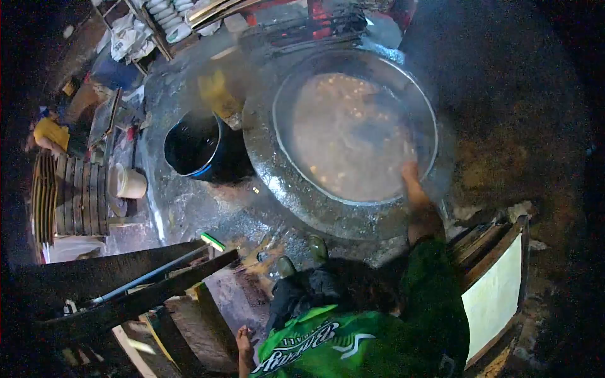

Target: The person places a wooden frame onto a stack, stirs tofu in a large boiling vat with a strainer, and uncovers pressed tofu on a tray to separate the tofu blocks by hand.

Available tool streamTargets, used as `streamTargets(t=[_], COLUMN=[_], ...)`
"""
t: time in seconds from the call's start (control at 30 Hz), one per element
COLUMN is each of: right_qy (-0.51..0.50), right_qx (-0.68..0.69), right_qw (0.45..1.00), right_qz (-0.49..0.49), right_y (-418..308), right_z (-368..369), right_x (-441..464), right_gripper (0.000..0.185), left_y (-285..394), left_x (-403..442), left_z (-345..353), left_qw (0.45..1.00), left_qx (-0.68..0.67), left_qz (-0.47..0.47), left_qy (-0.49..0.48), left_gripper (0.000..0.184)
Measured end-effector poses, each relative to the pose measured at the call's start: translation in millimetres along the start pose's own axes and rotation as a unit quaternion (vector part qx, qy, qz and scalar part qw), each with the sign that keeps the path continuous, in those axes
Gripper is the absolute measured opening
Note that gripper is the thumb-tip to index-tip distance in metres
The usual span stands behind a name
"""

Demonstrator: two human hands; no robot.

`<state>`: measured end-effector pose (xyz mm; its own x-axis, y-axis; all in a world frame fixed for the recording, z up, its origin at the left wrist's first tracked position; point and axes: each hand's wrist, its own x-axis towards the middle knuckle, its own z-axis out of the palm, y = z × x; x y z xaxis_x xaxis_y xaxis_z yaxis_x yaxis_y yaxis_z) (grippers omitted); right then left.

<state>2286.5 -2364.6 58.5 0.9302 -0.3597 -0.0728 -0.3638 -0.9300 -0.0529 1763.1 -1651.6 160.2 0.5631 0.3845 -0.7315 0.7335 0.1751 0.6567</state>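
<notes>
My right arm stretches over the near right rim of a large round vat [353, 135], full of steaming, cloudy liquid with pale lumps floating in it. At its end my right hand [410, 169] looks closed, just inside the rim. Steam blurs the fingers, and what they grip, if anything, does not show clearly. Low in the view, beside my green shirt, my left hand [244, 337] hangs with curled fingers and nothing visible in it. It is nearest to the wooden boards [195, 327] at lower left, apart from them.
A dark barrel [200, 148] stands left of the vat on wet floor. A broom [157, 271] with a green and yellow head lies along a dark beam. Farther left are a white bucket [130, 183], stacked wooden frames [69, 195] and a person in yellow [51, 133]. A pale panel [495, 299] stands at right.
</notes>
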Motion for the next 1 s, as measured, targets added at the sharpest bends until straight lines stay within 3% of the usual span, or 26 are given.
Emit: streamTargets(t=[0.1, 0.17, 0.23, 0.33, 0.47, 0.5, 0.53, 0.57, 0.63, 0.67, 0.77, 0.8, 0.9, 1.0], right_qy=[-0.104, -0.152, -0.19, -0.235, -0.238, -0.211, -0.184, -0.185, -0.19, -0.121, -0.104, -0.097, -0.116, -0.079], right_qx=[0.031, 0.042, 0.062, 0.102, 0.114, 0.188, 0.262, 0.262, 0.295, 0.294, 0.174, 0.143, 0.0, 0.052], right_qw=[0.994, 0.987, 0.98, 0.967, 0.962, 0.955, 0.941, 0.941, 0.935, 0.948, 0.977, 0.982, 0.989, 0.985], right_qz=[0.006, -0.004, -0.013, 0.008, -0.076, -0.094, -0.111, -0.11, 0.052, 0.009, 0.064, 0.071, 0.094, 0.144], right_y=[-21, -23, -21, -33, 19, 28, 35, 33, 16, 32, -3, -8, 1, -6], right_z=[-10, -35, -77, -164, -156, -160, -161, -169, -194, -173, -206, -205, -143, -91], right_x=[-33, -60, -96, -163, -201, -213, -219, -218, -210, -193, -134, -113, -52, -42], right_gripper=[0.03, 0.032, 0.035, 0.04, 0.041, 0.042, 0.042, 0.042, 0.042, 0.04, 0.04, 0.041, 0.041, 0.042], left_y=[2, -11, -17, -2, -4, -2, 2, 7, 15, 8, 10, 7, 14, 19], left_x=[-2, 11, 25, 34, 57, 55, 52, 49, 46, 52, 42, 42, 29, 15], left_z=[12, 17, 26, 34, 28, 29, 26, 26, 26, 21, 13, 12, 13, 7], left_qw=[0.997, 0.997, 0.996, 0.995, 0.994, 0.993, 0.997, 0.997, 0.995, 0.992, 0.996, 0.994, 0.994, 0.993], left_qx=[-0.007, 0.001, -0.04, 0.008, -0.029, -0.043, -0.039, -0.039, -0.049, -0.046, -0.022, -0.039, -0.022, 0.0], left_qz=[-0.077, -0.074, -0.079, -0.094, -0.101, -0.108, -0.055, -0.056, -0.079, -0.117, -0.077, -0.101, -0.108, -0.116], left_qy=[0.029, 0.017, -0.01, -0.013, -0.026, -0.013, -0.038, -0.037, -0.03, -0.009, -0.041, -0.022, 0.024, 0.033], left_gripper=[0.018, 0.02, 0.022, 0.023, 0.025, 0.027, 0.029, 0.029, 0.031, 0.03, 0.029, 0.029, 0.028, 0.025])
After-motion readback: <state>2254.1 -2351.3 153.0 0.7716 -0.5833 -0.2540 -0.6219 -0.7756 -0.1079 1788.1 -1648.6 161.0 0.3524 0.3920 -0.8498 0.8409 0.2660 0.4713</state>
